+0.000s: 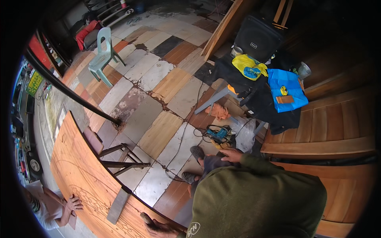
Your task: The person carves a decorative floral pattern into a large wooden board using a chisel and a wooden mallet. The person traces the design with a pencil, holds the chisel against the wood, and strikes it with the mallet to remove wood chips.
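Observation:
My left hand (162,230) is at the lower edge, over the near end of a long wooden panel (75,158) with curling lines on its face. Its fingers are closed around a small greyish piece (146,218) whose kind I cannot make out. My right hand (231,155) lies on my thigh, fingers stretched out, holding nothing. A flat grey strip (118,205) rests across the panel near my left hand. At the panel's far side, another person's hand (74,203) lies on the wood.
A dark folding stand (123,156) shows beside the panel. A teal power tool (219,133) with cords lies on the tiled floor near my feet. A draped table (258,93) carries a blue bag (286,89) and black speaker (258,39). Wooden doors (317,127) are at right; a plastic chair (103,59) stands farther off.

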{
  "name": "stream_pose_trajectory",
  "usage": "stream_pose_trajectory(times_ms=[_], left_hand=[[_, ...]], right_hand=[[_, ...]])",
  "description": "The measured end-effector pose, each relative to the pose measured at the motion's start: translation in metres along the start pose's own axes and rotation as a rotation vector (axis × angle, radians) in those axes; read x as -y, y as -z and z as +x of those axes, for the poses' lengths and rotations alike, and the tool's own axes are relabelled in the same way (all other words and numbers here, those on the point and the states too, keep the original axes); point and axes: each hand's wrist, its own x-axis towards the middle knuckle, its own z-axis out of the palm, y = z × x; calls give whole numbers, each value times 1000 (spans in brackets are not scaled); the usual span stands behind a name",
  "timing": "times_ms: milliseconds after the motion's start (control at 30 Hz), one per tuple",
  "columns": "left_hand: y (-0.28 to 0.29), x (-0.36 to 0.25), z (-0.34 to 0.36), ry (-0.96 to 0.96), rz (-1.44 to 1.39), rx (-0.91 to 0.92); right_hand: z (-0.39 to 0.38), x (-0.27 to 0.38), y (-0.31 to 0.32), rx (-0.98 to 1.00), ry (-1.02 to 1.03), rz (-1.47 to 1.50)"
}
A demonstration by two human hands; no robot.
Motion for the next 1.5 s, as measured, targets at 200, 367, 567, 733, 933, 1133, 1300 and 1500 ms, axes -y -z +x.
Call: stream_pose_trajectory(times_ms=[200,367,567,733,933,1133,1300,1500], left_hand=[[-106,-192,67,-46,-581,82],[-223,-288,105,-153,-754,341],[-314,-417,124,61,-1251,899],[-374,-467,170,182,-1324,1027],[-484,-533,219,56,-1238,1237],[-605,-622,304,-435,-629,1749],[-737,-631,372,-452,-890,1864],[-839,-673,358,-866,-564,1860]], right_hand=[[40,58,66,-88,228,99],[103,146,127,-147,527,161],[141,202,246,-462,769,30],[177,242,297,-468,736,346],[235,238,355,-652,432,511],[289,171,408,-1055,-84,356],[322,208,457,-1276,-284,328],[322,186,443,-1447,-473,463]])
